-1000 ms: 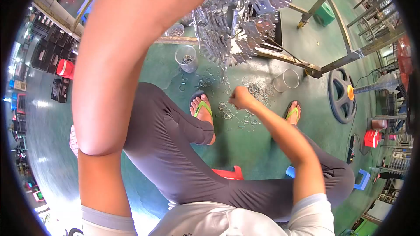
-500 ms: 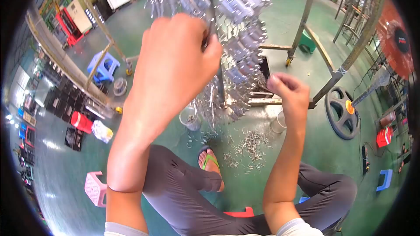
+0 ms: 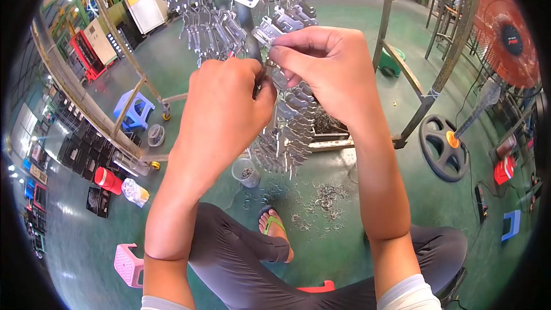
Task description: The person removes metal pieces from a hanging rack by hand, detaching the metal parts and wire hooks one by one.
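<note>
Shiny metal plates (image 3: 295, 103) hang in dense tiers around an upright dark pole (image 3: 248, 28). My left hand (image 3: 227, 95) is closed beside the pole, its fingertips curled at the plates; what they hold is hidden. My right hand (image 3: 327, 63) is up at the right of the pole, thumb and forefinger pinched at the edge of a hanging plate (image 3: 268, 30). Whether a small piece is between those fingertips is too small to tell. Below, a pile of small curved metal hooks (image 3: 330, 200) lies on the green floor in front of my feet.
A clear tub (image 3: 246, 173) with metal pieces stands under the plates. The metal frame (image 3: 416, 80) rises at right, near a red fan (image 3: 508, 40) on a round black base (image 3: 443, 149). A blue stool (image 3: 135, 109) and a pink stool (image 3: 128, 265) are at left.
My right hand has risen from the floor pile to the hanging plates, beside my left hand. The view has tilted upward, and my left hand now shows at the pole.
</note>
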`<state>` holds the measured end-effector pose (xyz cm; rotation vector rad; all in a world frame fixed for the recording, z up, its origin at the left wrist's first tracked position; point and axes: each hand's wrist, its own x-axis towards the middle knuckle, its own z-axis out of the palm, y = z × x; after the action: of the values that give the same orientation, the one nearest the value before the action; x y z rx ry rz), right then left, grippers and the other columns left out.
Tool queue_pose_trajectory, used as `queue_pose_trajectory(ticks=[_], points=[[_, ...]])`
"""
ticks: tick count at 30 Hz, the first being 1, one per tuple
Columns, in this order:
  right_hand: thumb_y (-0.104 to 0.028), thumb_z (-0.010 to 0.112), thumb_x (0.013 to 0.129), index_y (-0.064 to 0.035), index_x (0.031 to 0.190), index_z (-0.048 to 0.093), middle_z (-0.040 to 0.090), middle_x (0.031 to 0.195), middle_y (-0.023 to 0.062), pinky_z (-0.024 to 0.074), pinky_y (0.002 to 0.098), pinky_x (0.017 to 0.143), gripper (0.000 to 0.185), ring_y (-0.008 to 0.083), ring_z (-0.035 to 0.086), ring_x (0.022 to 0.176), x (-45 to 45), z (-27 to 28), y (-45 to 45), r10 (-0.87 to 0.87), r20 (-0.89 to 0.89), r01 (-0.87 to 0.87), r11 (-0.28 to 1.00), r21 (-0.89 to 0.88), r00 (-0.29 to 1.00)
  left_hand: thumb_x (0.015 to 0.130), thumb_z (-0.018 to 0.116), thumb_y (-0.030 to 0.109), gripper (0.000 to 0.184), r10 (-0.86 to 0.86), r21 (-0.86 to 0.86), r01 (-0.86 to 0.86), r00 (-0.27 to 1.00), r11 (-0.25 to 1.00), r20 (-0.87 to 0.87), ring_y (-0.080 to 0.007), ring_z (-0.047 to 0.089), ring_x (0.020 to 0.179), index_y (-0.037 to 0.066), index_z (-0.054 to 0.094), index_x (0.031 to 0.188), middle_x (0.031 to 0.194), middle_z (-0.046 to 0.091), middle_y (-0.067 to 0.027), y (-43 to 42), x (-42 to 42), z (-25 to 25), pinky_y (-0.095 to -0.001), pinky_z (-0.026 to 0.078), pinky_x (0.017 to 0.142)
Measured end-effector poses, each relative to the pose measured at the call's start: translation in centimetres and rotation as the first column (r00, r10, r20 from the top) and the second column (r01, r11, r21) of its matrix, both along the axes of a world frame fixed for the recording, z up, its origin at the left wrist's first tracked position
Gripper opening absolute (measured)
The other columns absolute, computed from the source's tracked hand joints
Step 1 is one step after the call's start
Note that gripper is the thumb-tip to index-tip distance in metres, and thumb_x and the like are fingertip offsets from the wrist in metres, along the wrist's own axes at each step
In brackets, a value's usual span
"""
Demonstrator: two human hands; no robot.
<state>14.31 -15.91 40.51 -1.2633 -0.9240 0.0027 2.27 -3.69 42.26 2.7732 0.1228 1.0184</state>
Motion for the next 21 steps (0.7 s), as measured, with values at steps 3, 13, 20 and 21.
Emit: queue_pose_trajectory(ticks=[3, 13, 20, 21], points=[[-0.005, 0.075, 0.085, 0.0102, 0.095, 0.076, 0.074, 0.076, 0.0112, 0.0528, 0.0256, 0.056, 0.018, 0.0115, 0.067, 0.061, 0.1, 0.2, -0.3, -0.036, -0.009, 0.035, 0.999, -0.02, 0.999, 0.087, 0.069, 0.01, 0.019, -0.013, -0.014, 0.014, 0.999, 1.0, 0.036, -0.0411, 0.065, 0.063, -0.005, 0.067, 0.075, 0.067, 0.063, -0.0249, -0.1, 0.1, -0.3, -0.0484, 0.051, 0.064], [-0.006, 0.076, 0.089, 0.0111, 0.099, 0.075, 0.073, 0.077, 0.0104, 0.054, 0.0261, 0.058, 0.02, 0.0121, 0.067, 0.062, 0.9, -0.5, 0.1, 0.063, -0.082, -0.062, 0.998, 0.011, 0.995, 0.085, 0.071, 0.007, 0.016, -0.045, 0.034, 0.044, 0.998, 0.998, 0.035, -0.0371, 0.063, 0.056, -0.006, 0.067, 0.079, 0.065, 0.063, -0.0222, 0.2, 0.3, -0.7, -0.0408, 0.048, 0.056], [-0.005, 0.076, 0.09, 0.0096, 0.101, 0.075, 0.073, 0.077, 0.0079, 0.0552, 0.0253, 0.06, 0.018, 0.0109, 0.067, 0.064, -0.1, -1.3, 1.0, 0.022, -0.096, -0.006, 0.986, 0.166, 0.995, 0.085, 0.075, 0.011, 0.014, -0.085, -0.094, 0.087, 0.996, 0.992, 0.032, -0.0262, 0.06, 0.052, -0.002, 0.073, 0.088, 0.064, 0.065, -0.0153, 0.1, -0.4, 0.8, -0.0355, 0.048, 0.056], [-0.004, 0.076, 0.09, 0.009, 0.102, 0.076, 0.073, 0.078, 0.0077, 0.055, 0.0251, 0.061, 0.017, 0.0107, 0.067, 0.065, -0.3, -1.2, 1.0, 0.007, -0.11, 0.013, 0.983, 0.185, 0.994, 0.085, 0.076, 0.012, 0.014, -0.093, -0.116, 0.103, 0.991, 0.988, 0.093, -0.0245, 0.06, 0.053, -0.001, 0.074, 0.089, 0.065, 0.066, -0.0134, 0.1, -0.7, 1.8, -0.0341, 0.048, 0.056]])
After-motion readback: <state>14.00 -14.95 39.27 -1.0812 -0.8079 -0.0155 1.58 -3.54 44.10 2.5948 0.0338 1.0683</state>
